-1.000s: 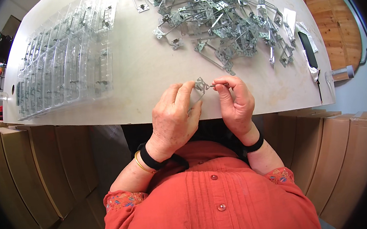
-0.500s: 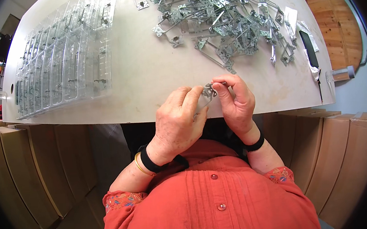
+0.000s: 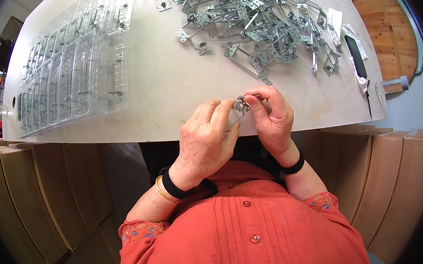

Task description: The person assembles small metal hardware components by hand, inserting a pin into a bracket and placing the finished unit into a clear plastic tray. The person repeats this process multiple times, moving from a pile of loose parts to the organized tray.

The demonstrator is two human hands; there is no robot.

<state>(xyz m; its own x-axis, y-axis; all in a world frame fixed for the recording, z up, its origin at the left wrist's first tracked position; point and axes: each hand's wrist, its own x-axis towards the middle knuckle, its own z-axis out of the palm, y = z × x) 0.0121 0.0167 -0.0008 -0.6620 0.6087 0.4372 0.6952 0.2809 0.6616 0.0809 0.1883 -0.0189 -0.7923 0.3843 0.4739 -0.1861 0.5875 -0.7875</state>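
Between my two hands is a small silvery metal bracket with a thin rod (image 3: 241, 105), held just above the table's near edge. My left hand (image 3: 206, 135) is closed on its left side, fingers and thumb pinching it and hiding part of the rod. With thumb and forefinger, my right hand (image 3: 273, 116) grips the other end of the same bracket. Beyond my hands lies a tangled heap of similar metal brackets with rods (image 3: 267, 24). To the left, clear plastic trays (image 3: 86, 75) hold metal pieces in long compartments.
The pale table (image 3: 162, 86) curves around in front of me. A dark phone-like slab (image 3: 356, 56) lies at its right side by white wrapping. Cardboard boxes (image 3: 46, 196) stand below on the left, and more boxes (image 3: 384, 177) on the right. A round wooden board (image 3: 386, 26) leans beyond.
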